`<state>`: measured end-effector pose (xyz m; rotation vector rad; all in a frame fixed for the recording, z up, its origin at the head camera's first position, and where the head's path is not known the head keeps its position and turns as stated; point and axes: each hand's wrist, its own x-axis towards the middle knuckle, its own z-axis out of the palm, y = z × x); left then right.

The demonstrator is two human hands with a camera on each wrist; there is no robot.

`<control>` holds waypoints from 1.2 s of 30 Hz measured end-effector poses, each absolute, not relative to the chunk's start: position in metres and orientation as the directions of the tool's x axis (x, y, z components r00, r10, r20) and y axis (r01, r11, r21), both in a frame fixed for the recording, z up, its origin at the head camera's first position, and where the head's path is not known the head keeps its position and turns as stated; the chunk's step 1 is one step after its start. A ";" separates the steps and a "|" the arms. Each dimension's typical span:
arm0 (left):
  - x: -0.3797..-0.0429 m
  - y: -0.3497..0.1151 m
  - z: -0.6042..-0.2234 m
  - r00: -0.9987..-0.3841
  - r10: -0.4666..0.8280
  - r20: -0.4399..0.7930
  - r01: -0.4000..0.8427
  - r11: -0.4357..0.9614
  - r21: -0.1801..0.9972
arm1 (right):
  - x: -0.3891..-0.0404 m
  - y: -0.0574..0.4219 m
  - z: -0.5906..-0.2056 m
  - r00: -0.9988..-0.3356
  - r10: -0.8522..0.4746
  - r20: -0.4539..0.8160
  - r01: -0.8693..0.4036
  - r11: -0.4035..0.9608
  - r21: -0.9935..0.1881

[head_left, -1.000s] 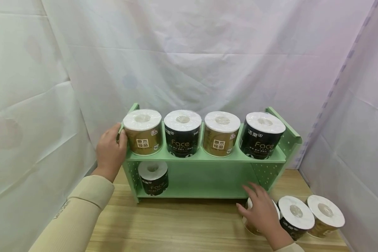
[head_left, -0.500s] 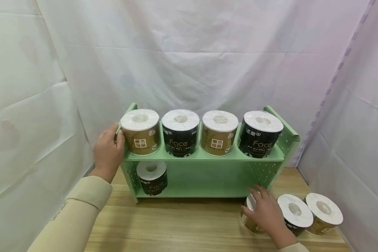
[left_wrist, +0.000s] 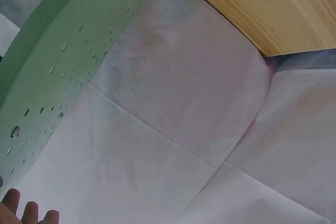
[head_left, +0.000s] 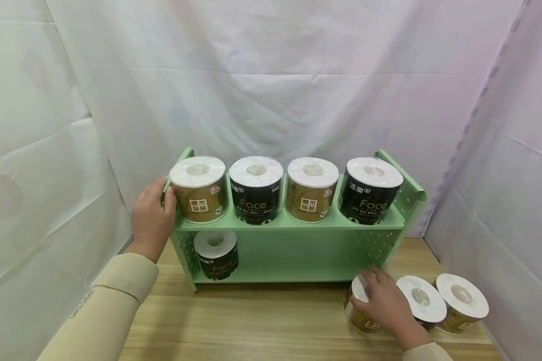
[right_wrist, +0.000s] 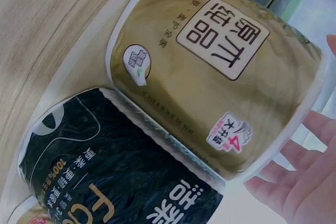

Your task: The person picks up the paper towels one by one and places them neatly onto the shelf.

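A gold-labelled toilet paper roll stands upright on the wooden table below the green shelf rack's right end. My right hand lies over its white top, relaxed fingertips right at the upper rim in the right wrist view. A black-labelled roll stands against its side there. My left hand holds the rack's left side panel, its thumb beside a gold roll on the upper shelf. Several fingertips show near the perforated panel in the left wrist view.
Gold and black rolls alternate along the upper shelf, ending with a black one at right. Another black roll stands at the lower shelf's left end. A farther gold roll stands near the table's right side. White cloth hangs behind.
My right hand has drawn to the right across the near gold roll, so more of that roll shows. My left hand keeps its place on the rack. The head view has shifted slightly.
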<state>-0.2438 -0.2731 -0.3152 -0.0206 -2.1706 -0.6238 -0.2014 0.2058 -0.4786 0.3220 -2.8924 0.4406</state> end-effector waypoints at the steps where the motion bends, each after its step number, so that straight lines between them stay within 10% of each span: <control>1: -0.244 -0.273 -0.315 -0.634 -0.198 0.748 0.229 0.875 0.426 | -0.201 0.207 -0.479 -0.956 -0.186 0.226 -0.245 0.931 -0.269; 36: -0.244 -0.273 -0.315 -0.646 -0.215 0.733 0.214 0.870 0.444 | -0.205 0.218 -0.483 -0.966 -0.213 0.147 -0.248 0.924 -0.289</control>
